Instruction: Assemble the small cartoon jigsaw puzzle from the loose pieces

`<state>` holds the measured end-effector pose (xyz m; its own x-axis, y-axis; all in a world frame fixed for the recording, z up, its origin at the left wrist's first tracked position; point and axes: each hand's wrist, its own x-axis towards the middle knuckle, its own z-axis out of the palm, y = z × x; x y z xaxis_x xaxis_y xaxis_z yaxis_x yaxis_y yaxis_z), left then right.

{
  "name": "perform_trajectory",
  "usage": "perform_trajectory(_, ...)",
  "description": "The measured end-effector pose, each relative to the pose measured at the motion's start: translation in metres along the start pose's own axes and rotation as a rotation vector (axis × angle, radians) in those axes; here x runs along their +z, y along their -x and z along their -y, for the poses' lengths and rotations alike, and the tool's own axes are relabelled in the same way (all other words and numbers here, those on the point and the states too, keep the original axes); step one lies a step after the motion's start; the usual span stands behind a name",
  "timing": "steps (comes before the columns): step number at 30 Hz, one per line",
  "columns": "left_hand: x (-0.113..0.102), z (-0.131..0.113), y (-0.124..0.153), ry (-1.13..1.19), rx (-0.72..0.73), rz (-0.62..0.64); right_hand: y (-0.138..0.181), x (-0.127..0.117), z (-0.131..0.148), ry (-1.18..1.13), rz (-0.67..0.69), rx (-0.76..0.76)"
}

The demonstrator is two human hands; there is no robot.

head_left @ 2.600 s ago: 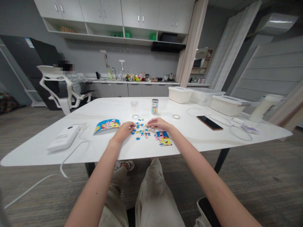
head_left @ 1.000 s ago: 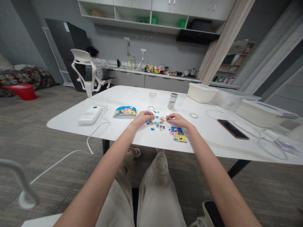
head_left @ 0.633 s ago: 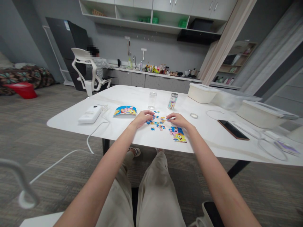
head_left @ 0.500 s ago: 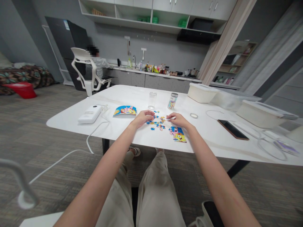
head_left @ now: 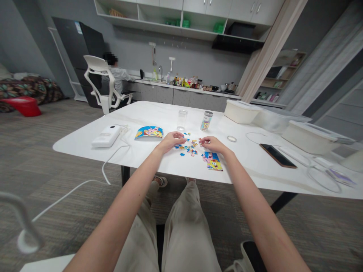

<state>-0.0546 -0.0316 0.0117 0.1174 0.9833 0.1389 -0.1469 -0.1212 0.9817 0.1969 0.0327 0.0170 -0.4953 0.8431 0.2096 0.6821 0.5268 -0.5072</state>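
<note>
Small loose jigsaw pieces, several of them blue and yellow, lie scattered on the table between my hands. My left hand rests at their left side with its fingers curled; whatever is under the fingertips is hidden. At the right side, my right hand pinches a small jigsaw piece between thumb and fingers. Just below the right hand is a partly joined jigsaw with a yellow cartoon figure and a ragged left edge. A curved picture card with similar cartoon figures stands left of my left hand.
Behind the pieces stand a clear jar and a printed can. A round lid, a phone and lidded boxes are to the right. A white power bank with cables lies left. A person sits at the counter.
The view has shifted very slightly. My right hand and its piece sit a touch lower; the left hand and the other pieces look nearly the same.
</note>
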Motion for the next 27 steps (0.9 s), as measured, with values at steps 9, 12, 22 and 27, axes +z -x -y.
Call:
perform_trajectory(9, -0.0033, 0.0018, -0.0022, -0.025, 0.015, 0.114, 0.0014, -0.0020, 0.0021, -0.018, 0.056, -0.021)
perform_trajectory(12, -0.0045, 0.0040, -0.0043, -0.004, 0.019, 0.110, 0.0012, -0.0016, 0.0008, -0.035, 0.057, -0.017)
perform_trajectory(22, -0.0014, 0.0001, 0.0000, -0.026, 0.013, 0.128, 0.0002, -0.0018, 0.0010, 0.051, 0.017, -0.059)
perform_trajectory(27, -0.0011, 0.0002, -0.0016, -0.072, 0.015, 0.124, -0.0004, -0.0009, -0.0002, 0.063, 0.030, -0.048)
